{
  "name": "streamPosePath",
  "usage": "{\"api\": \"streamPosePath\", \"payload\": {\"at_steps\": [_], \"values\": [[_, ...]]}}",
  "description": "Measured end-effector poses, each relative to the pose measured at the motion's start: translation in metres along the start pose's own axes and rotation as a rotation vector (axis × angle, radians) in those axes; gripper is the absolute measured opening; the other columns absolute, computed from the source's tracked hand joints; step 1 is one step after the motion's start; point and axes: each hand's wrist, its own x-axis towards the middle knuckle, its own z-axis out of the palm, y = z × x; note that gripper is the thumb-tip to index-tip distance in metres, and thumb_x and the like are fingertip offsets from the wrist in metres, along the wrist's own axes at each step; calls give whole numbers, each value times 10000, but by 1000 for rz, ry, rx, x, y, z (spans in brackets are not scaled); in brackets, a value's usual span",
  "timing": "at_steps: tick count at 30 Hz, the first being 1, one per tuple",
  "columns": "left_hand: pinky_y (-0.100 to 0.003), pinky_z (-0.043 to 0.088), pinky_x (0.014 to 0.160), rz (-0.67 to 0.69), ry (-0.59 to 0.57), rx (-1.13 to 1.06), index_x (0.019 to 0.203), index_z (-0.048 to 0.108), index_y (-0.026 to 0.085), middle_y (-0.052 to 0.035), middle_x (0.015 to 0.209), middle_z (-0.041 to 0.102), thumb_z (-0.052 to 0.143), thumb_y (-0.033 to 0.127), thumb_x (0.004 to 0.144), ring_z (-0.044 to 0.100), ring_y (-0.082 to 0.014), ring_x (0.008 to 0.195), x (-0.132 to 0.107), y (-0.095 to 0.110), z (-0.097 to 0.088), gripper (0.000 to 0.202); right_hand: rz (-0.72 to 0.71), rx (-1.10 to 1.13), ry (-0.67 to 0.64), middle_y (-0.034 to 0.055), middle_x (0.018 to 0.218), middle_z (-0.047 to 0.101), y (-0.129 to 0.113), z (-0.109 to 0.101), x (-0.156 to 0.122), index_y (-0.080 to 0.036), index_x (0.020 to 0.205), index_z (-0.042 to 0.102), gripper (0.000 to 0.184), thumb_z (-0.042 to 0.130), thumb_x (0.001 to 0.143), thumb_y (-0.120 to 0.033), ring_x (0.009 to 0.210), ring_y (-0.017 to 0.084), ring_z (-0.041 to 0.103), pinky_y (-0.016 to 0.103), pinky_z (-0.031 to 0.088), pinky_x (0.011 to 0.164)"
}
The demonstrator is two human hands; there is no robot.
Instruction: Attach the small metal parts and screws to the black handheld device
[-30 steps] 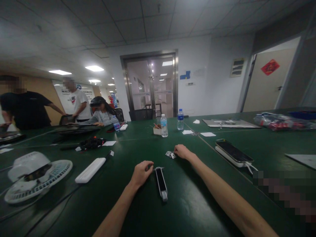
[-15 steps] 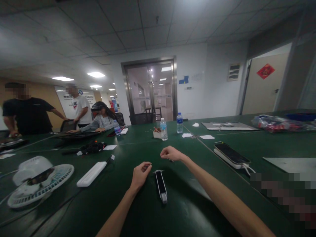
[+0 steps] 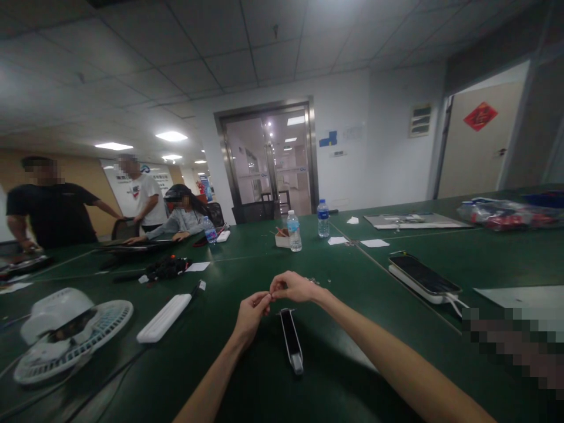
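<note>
My left hand (image 3: 252, 316) is closed in a pinch just above the green table. My right hand (image 3: 291, 286) meets it, its fingertips close against the left ones. Whatever lies between the fingertips is too small to name. Right below the hands rests a small narrow thing like a toy scooter (image 3: 291, 341), with a black deck, a pale rim and a thin crossbar at its far end. Neither hand touches it. Tiny shiny parts (image 3: 314, 281) lie behind my right wrist, partly hidden.
A white power strip (image 3: 164, 319) and an opened fan (image 3: 73, 335) lie left. Water bottles (image 3: 294, 232) and a small box (image 3: 282, 238) stand ahead. A phone (image 3: 423, 276) rests on a white block at right. Several people (image 3: 53, 205) are at the far left.
My right hand has moved left and down to meet the left fingertips. The left hand has barely moved. The view has shifted slightly, and tiny parts behind the right wrist now show.
</note>
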Motion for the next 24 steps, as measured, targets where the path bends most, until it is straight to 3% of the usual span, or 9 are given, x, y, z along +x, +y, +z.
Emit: {"api": "streamPosePath", "payload": {"at_steps": [10, 14, 17, 19, 21, 24], "values": [[-192, 384, 531, -81, -53, -58, 911, 683, 111, -70, 833, 677, 717, 408, 657, 504, -74, 568, -2, 3, -6, 393, 13, -326, 172, -6, 744, 631, -7, 10, -4, -170, 812, 642, 166, 643, 760, -328, 645, 97, 542, 188, 352, 566], [-193, 387, 538, -78, -85, -86, 899, 685, 116, -69, 825, 683, 733, 374, 649, 507, -76, 572, -3, 2, -8, 363, 29, -447, 149, 11, 762, 645, -7, 5, -5, -182, 788, 651, 254, 634, 756, -433, 653, 112, 552, 194, 344, 555], [-198, 397, 549, -60, -47, -93, 876, 679, 116, -71, 810, 688, 746, 352, 629, 509, -78, 571, -3, 1, -10, 348, 61, -478, 128, 10, 751, 654, 2, -15, -7, -188, 803, 660, 271, 615, 766, -454, 653, 116, 563, 194, 356, 564], [-203, 402, 549, -61, -17, -99, 874, 674, 117, -76, 810, 692, 751, 351, 614, 511, -80, 566, -3, 1, -12, 359, 111, -510, 192, 15, 772, 662, 14, -35, -11, -186, 817, 663, 252, 581, 800, -424, 673, 116, 573, 194, 371, 587], [-206, 404, 547, -68, -2, -104, 872, 672, 116, -81, 816, 695, 753, 349, 603, 514, -82, 563, -3, 1, -13, 366, 207, -549, 268, 28, 805, 670, 30, -55, -19, -181, 841, 665, 229, 562, 815, -383, 704, 123, 585, 196, 385, 607], [-205, 403, 548, -82, 2, -97, 876, 669, 116, -82, 829, 698, 751, 334, 601, 513, -79, 564, -1, 2, -14, 360, 352, -594, 266, 40, 854, 680, 56, -75, -34, -181, 881, 673, 174, 562, 806, -291, 756, 135, 604, 196, 402, 647]]}}
